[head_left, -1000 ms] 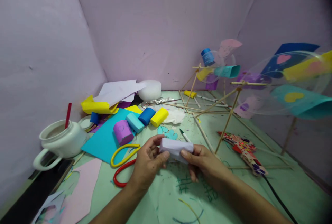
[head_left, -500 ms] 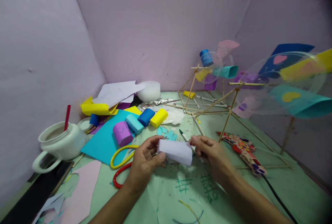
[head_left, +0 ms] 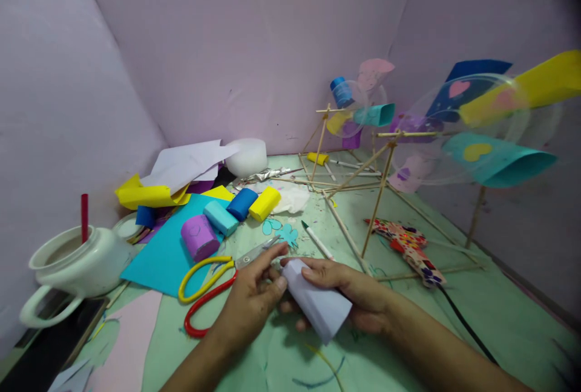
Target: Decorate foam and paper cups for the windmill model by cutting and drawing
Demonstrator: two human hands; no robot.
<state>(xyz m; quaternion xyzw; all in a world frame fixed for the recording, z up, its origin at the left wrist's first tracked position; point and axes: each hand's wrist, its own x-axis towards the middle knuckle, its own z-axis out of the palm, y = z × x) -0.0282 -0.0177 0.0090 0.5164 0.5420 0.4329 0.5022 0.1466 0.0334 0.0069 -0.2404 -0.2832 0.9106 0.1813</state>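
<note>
A white paper tube (head_left: 318,301), flattened and flared at its near end, is between my two hands over the green tabletop. My right hand (head_left: 349,289) wraps it from the right, thumb on top and fingers underneath. At its far left end, the curled fingers and thumb of my left hand (head_left: 256,289) pinch the edge. Scissors (head_left: 206,310) with one yellow and one red handle lie just left of my left hand, blades partly behind it. Beyond my hands lie a green-tipped white marker (head_left: 318,241) and blue paper flower cutouts (head_left: 287,235).
Purple (head_left: 200,238), light blue, dark blue and yellow paper tubes sit beyond the scissors, near a blue sheet (head_left: 154,262). A white pot (head_left: 86,265) stands left. Stick frames with paper-bladed wheels (head_left: 481,126) and a patterned, corded glue gun (head_left: 411,247) occupy the right.
The paper tube has turned, its near end now pointing down and right. My right hand has moved from its right edge to around its body. The view has shifted right.
</note>
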